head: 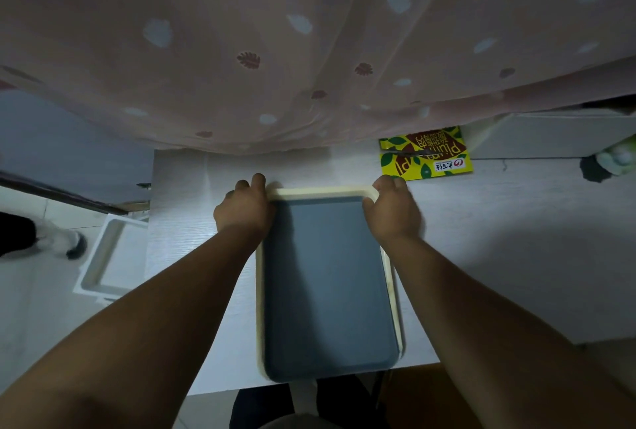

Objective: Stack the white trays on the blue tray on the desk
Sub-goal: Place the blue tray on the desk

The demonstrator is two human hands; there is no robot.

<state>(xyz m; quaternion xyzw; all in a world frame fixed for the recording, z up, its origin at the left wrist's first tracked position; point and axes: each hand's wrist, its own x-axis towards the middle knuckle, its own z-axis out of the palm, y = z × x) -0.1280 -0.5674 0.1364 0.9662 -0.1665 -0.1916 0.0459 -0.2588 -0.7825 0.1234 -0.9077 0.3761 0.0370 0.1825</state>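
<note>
Gripping the far corners of the stack, we hold both hands curled over the white tray (320,192), whose cream rim shows around and under the blue tray (328,287); left hand (245,210) at the far left corner, right hand (393,210) at the far right, fingers wrapped over the edge. The blue tray lies nested on top of the white one, the reverse of what we want. Their long axis runs straight away from us along the desk (192,222), near end overhanging its front edge. Both forearms reach forward evenly, neither hand nearer. A yellow packet (426,157) lies beyond the right hand, under a curtain (275,50)
</note>
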